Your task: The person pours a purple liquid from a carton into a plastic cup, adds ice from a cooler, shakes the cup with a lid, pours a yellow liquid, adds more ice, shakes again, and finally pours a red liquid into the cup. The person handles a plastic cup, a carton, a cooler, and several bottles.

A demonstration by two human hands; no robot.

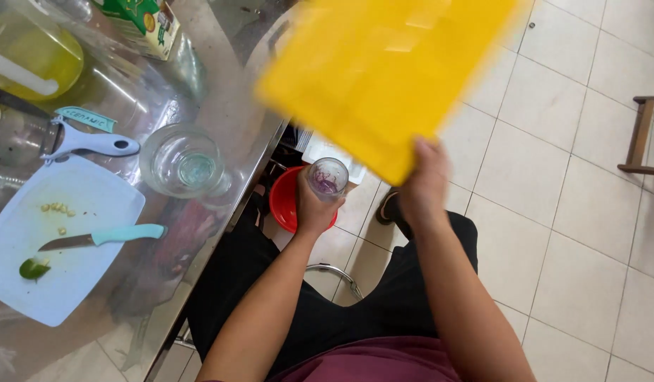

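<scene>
Your left hand [314, 209] is wrapped around a small clear drinking glass [328, 176], fingers clenched on its smooth round wall; purple shreds cling inside it near the bottom. You hold it just off the table edge, above a round red plastic basin [283, 201] that sits on the floor. Your right hand [424, 182] pinches the lower corner of a flat yellow plastic cutting board [383, 78], thumb on the near face, fingers hidden behind it. The board is rigid, rectangular and blurred, tilted up at 12 o'clock from the glass, its lower edge just beside the rim.

At 9 o'clock from the glass, a wider clear glass tumbler [183, 161] stands upright on the shiny, reflective steel table [221, 106]. Farther toward 9 o'clock lies a pale blue rounded-square cutting board [94, 205] carrying a knife with a teal handle [104, 238], a few yellow kernels [56, 209] and a green lime piece [33, 268]. A pale blue peeler [86, 143] rests just above that board. At 10 o'clock stand a jug of yellow liquid [33, 53] and a green carton [147, 21]. The floor [553, 106] is glossy off-white square tile.
</scene>
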